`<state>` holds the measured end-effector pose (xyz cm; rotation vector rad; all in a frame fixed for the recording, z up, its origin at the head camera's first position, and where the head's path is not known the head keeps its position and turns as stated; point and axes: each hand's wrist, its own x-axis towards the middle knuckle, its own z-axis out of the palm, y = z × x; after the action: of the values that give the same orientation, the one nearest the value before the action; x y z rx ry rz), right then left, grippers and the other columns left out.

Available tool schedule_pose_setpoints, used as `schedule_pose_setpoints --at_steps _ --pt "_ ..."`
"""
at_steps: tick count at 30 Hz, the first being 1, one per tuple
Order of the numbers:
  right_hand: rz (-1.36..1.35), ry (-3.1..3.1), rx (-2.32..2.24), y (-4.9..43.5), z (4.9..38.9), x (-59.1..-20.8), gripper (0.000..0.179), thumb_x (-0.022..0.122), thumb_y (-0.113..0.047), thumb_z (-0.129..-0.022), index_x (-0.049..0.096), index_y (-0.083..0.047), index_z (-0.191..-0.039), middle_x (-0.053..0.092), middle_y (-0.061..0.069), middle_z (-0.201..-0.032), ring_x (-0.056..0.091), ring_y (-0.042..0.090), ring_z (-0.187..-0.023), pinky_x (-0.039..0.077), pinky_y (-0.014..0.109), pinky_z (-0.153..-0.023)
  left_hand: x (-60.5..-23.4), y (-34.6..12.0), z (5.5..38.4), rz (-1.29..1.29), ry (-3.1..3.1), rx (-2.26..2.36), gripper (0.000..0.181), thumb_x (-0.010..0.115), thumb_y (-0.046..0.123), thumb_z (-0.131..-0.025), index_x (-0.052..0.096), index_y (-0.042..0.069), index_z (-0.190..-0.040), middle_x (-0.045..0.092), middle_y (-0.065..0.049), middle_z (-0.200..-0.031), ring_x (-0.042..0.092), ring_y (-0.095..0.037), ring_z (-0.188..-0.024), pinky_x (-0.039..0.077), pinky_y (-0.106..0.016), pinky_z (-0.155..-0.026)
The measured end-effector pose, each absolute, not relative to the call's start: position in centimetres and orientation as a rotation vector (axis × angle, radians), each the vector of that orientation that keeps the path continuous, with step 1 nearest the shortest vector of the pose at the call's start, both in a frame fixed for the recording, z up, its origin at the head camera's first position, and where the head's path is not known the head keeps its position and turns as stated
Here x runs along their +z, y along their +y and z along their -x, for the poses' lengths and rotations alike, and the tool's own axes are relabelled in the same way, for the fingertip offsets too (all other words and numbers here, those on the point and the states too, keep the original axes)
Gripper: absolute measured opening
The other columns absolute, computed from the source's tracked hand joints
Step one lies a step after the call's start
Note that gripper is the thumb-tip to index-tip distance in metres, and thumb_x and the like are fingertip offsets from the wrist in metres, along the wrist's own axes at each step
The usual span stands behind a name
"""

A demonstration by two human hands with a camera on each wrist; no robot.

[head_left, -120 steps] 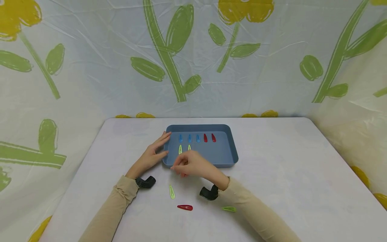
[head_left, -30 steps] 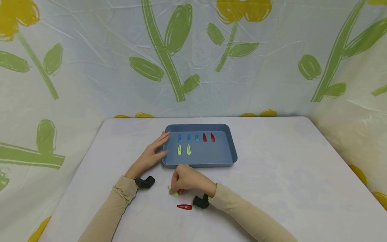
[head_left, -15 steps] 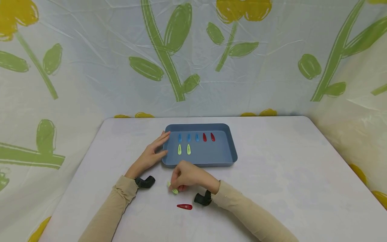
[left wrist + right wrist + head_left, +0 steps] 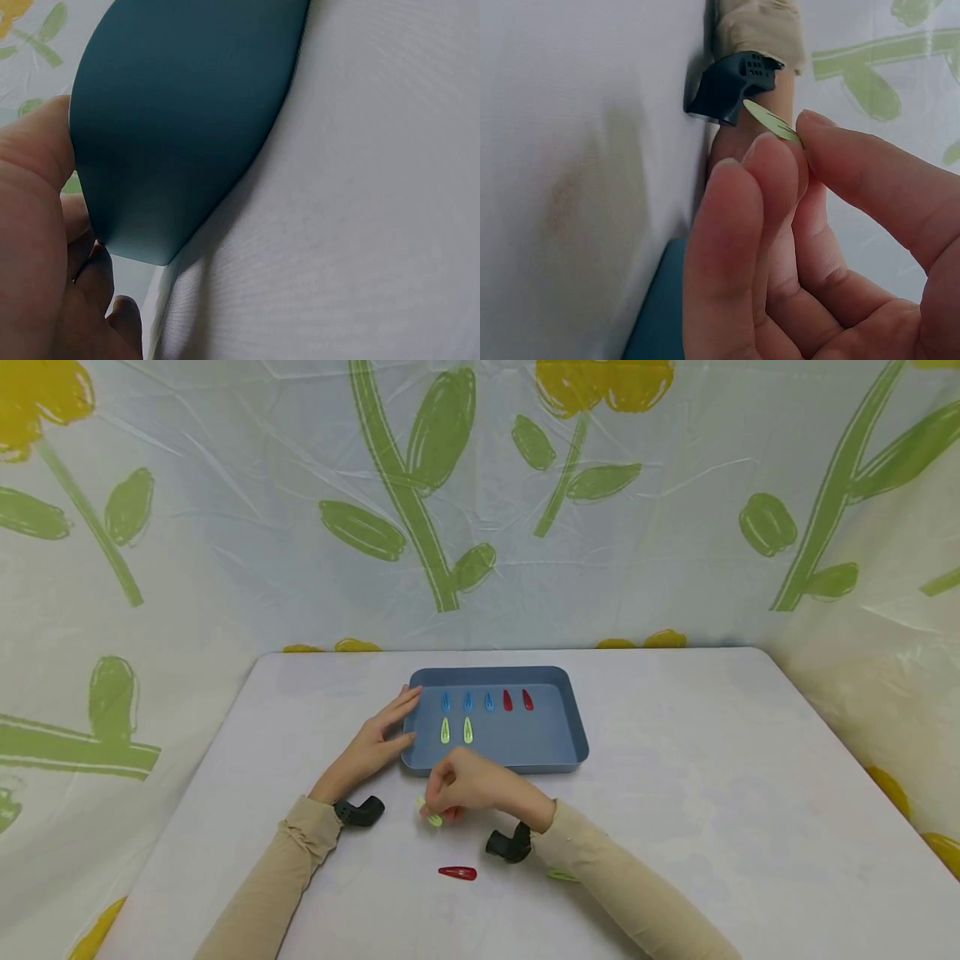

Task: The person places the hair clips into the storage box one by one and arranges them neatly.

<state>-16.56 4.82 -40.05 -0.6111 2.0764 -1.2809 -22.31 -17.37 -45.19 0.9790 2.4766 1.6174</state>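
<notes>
My right hand (image 4: 472, 781) pinches a light green snap hair clip (image 4: 769, 121) between thumb and forefinger, just in front of the blue-grey tray (image 4: 528, 745). At the tray's left side, my left hand (image 4: 369, 745) rests with fingers spread against the wall; the left wrist view shows the thumb (image 4: 34, 142) touching the rim. Inside the tray, three blue clips (image 4: 468, 702) and two red clips (image 4: 507, 700) form the back row. Two light green clips (image 4: 446, 731) lie below the leftmost blue ones.
A red hair clip (image 4: 457, 872) lies on the white table (image 4: 697, 760) nearer the front. To its right, a green clip (image 4: 561, 875) is partly covered by the right sleeve (image 4: 622, 885). Each wrist carries a black camera mount (image 4: 360, 812). A flower-patterned sheet (image 4: 262, 552) hangs behind.
Four seconds ago my right hand was at the tray's front edge and this light green clip lay on the table. It now pinches that clip, moved toward the tray. My left hand stays put.
</notes>
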Motion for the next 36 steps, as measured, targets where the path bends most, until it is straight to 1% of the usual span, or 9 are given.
schedule_pose_setpoints --at_steps 4,11,13,15,18,22,27,31,36 --pt "0.623 2.068 -1.305 5.1 16.9 -39.8 0.013 0.077 -0.008 -0.085 0.071 -0.003 -0.074 0.063 0.008 -0.060 0.059 0.017 -0.052 0.056 0.037 -0.058 -44.9 -17.3 22.1 -0.988 2.484 1.612 0.059 0.059 -0.007 -0.094 0.036 -0.010 -0.148 0.024 -0.026 -0.159 0.007 -0.041 -0.150 0.013 -0.032 -0.120" --pt "0.624 2.082 -1.345 5.7 17.5 -39.2 0.013 0.077 -0.009 -0.086 0.072 -0.002 -0.076 0.064 0.008 -0.061 0.060 0.015 -0.053 0.055 0.029 -0.056 -44.8 -17.3 22.1 -0.983 2.490 1.595 0.059 0.059 -0.007 -0.094 0.035 -0.010 -0.148 0.024 -0.026 -0.159 0.007 -0.041 -0.150 0.013 -0.038 -0.121" --pt "0.628 2.084 -1.354 5.9 17.6 -39.1 0.013 0.077 -0.008 -0.086 0.072 -0.002 -0.076 0.065 0.007 -0.061 0.060 0.015 -0.053 0.056 0.029 -0.056 -44.8 -17.3 22.1 -0.984 2.485 1.596 0.059 0.059 -0.006 -0.095 0.035 -0.010 -0.148 0.024 -0.025 -0.159 0.007 -0.040 -0.150 0.013 -0.033 -0.121" --pt "0.622 2.080 -1.370 6.1 17.8 -39.0 0.013 0.077 -0.008 -0.086 0.072 -0.001 -0.077 0.065 0.007 -0.062 0.061 0.016 -0.053 0.057 0.031 -0.058 -44.7 -17.3 22.1 -0.990 2.482 1.597 0.059 0.059 -0.007 -0.095 0.035 -0.010 -0.148 0.024 -0.026 -0.159 0.007 -0.040 -0.150 0.013 -0.032 -0.120" --pt "0.613 2.083 -1.395 6.5 18.2 -38.9 0.013 0.077 -0.008 -0.086 0.071 -0.001 -0.078 0.066 0.008 -0.063 0.062 0.016 -0.054 0.058 0.033 -0.059 -44.7 -17.3 22.1 -0.985 2.488 1.588 0.059 0.059 -0.007 -0.095 0.034 -0.011 -0.148 0.024 -0.026 -0.159 0.007 -0.041 -0.150 0.013 -0.036 -0.121" --pt "0.592 2.097 -1.425 7.0 18.6 -38.5 0.013 0.077 -0.010 -0.086 0.071 -0.001 -0.079 0.067 0.009 -0.066 0.063 0.016 -0.056 0.059 0.034 -0.061 -45.5 -17.4 22.5 -0.983 2.501 1.580 0.060 0.059 -0.007 -0.094 0.033 -0.012 -0.148 0.023 -0.025 -0.159 0.007 -0.041 -0.150 0.012 -0.048 -0.120" --pt "0.557 2.112 -1.465 7.7 19.1 -38.1 0.013 0.077 -0.012 -0.086 0.071 -0.001 -0.081 0.069 0.009 -0.069 0.065 0.017 -0.059 0.060 0.035 -0.063 -47.6 -17.8 23.7 -0.985 2.515 1.594 0.062 0.059 -0.007 -0.094 0.033 -0.009 -0.150 0.022 -0.017 -0.162 0.005 -0.033 -0.152 0.010 -0.051 -0.120" --pt "0.519 2.119 -1.497 8.3 19.5 -37.8 0.014 0.077 -0.013 -0.086 0.071 -0.001 -0.082 0.069 0.010 -0.070 0.065 0.018 -0.060 0.060 0.037 -0.066 -48.1 -18.0 24.0 -1.003 2.518 1.598 0.062 0.061 -0.003 -0.095 0.034 -0.006 -0.151 0.024 -0.013 -0.163 0.006 -0.030 -0.152 0.011 -0.048 -0.121" --pt "0.490 2.140 -1.535 9.1 19.9 -37.5 0.015 0.077 -0.015 -0.087 0.070 -0.002 -0.082 0.069 0.015 -0.074 0.066 0.021 -0.062 0.060 0.044 -0.070 -48.2 -18.0 24.0 -1.040 2.511 1.615 0.061 0.061 0.001 -0.096 0.035 -0.006 -0.151 0.024 -0.011 -0.163 0.006 -0.028 -0.152 0.010 -0.039 -0.122"
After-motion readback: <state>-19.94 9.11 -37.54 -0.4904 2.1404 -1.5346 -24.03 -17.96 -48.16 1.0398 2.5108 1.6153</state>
